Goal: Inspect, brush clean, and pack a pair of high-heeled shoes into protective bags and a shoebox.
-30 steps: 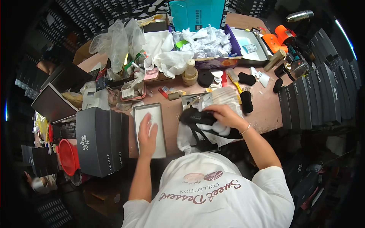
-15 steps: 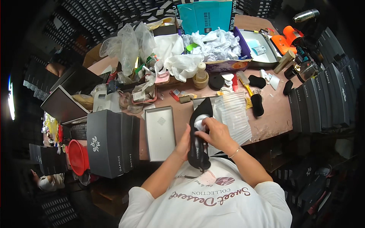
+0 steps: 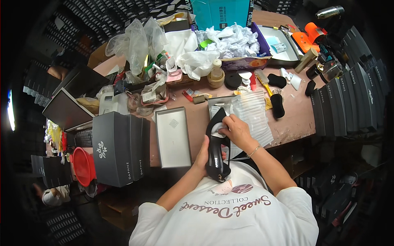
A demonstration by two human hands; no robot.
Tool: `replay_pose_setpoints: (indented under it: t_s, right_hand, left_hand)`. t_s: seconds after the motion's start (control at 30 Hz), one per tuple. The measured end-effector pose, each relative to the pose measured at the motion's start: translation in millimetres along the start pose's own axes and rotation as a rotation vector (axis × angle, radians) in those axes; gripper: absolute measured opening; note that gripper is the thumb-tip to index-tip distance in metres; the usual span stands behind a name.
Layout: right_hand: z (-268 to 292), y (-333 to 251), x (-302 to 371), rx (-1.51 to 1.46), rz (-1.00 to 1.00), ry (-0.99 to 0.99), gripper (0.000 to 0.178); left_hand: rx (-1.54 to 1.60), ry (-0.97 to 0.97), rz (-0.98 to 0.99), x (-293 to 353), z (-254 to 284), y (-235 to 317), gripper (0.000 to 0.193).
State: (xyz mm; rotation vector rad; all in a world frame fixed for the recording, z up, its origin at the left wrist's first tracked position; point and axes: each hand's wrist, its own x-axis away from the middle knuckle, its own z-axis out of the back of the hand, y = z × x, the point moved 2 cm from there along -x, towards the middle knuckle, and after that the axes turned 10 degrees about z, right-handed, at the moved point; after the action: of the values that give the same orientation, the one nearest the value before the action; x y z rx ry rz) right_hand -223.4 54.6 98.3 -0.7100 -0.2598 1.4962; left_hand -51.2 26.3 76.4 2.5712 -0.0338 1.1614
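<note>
- A black pointed-toe shoe is held before the white shirt, at the near edge of the pink table, with its toe aimed at the far edge and its open side facing up.
- The shoe is clasped by the left hand: the palm is laid along its left side, and fingertips show past its right side.
- A white wad in the toe opening is pinched by the right hand, with thumb and fingers drawn nearly together.
- For good handling, the sole is best kept braced in the left palm, the wad worked along the line of the toe, and the topline spared from being stretched or creased by the fingertips.
- Left of the shoe, toward the near edge, a shallow grey-rimmed lid is laid with its hollow up; dark grey shoeboxes are stood beyond it.
- Just past the right hand, a pleated white sheet is spread.
- Toward the right edge, a yellow-handled brush and a black oval pad are left near each other.
- Along the far edge, crumpled white paper is heaped in a purple box.
</note>
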Motion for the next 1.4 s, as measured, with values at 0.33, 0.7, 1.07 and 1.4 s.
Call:
replay_pose_setpoints:
  t_s: [0.33, 0.7, 1.07, 1.4]
  right_hand:
    - [-33.1, 1.1, -26.9, -0.188, -0.032, 0.232, 0.037]
    - [-9.3, 23.2, 85.9, -0.066, -0.411, -0.282, 0.044]
    - [-43.1, 37.8, 85.6, -0.082, -0.358, -0.025, 0.044]
    - [-58.7, -35.0, -33.9, -0.309, 0.023, -0.105, 0.019]
  left_hand:
    - [-0.052, 0.016, -0.191, 0.8, 13.4, 3.3, 0.064]
    - [-1.318, 1.098, -1.398, 30.6, 77.2, 102.0, 0.054]
    - [-1.62, -0.374, -0.373, -22.4, -28.2, -24.4, 0.028]
    - [-1.683, -0.521, -0.566, -55.3, -23.2, -62.7, 0.042]
